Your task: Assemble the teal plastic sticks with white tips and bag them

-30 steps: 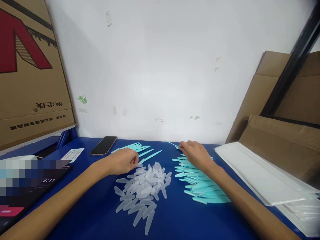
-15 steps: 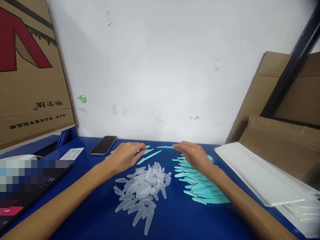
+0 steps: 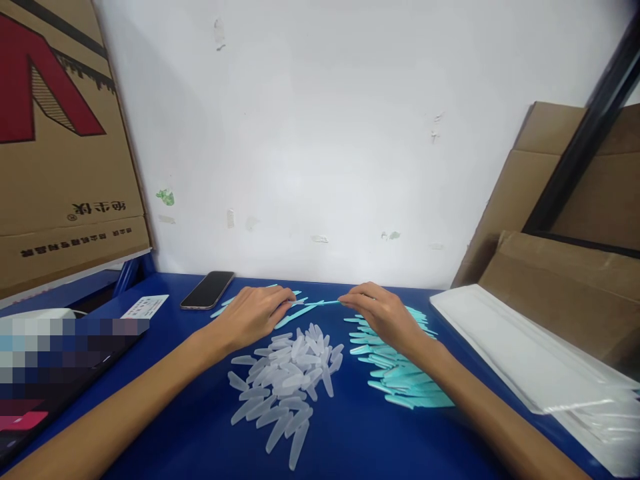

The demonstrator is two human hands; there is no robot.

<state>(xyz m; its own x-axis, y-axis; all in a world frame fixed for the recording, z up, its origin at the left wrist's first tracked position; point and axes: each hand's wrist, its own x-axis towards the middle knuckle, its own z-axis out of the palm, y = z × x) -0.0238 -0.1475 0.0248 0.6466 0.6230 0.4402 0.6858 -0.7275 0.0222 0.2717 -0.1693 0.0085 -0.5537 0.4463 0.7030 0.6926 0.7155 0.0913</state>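
My left hand (image 3: 260, 309) pinches a small frosted plastic cap (image 3: 299, 302) between thumb and fingertips. Opposite it, my right hand (image 3: 376, 304) grips one end of a slim turquoise eyebrow razor (image 3: 324, 303), whose other end points left at the cap. The tips meet or nearly meet; I cannot tell which. Below and between the hands lies a loose pile of frosted caps (image 3: 295, 373). A heap of turquoise razors (image 3: 400, 373) lies under my right wrist, partly hidden by the forearm. Several more razors (image 3: 290, 319) rest around and behind my left hand.
On the blue table (image 3: 350, 440), a phone (image 3: 208, 291) and a printed card (image 3: 146, 307) lie at the left, near a dark device (image 3: 65, 393). White plastic sleeves (image 3: 520, 347) are stacked at the right. Cardboard (image 3: 560, 293) leans there; a large carton (image 3: 65, 173) stands left.
My right hand has moved slightly left and down, bringing the razor's end to the cap. My left hand has shifted a little right, and the cap shows more plainly at its fingertips.
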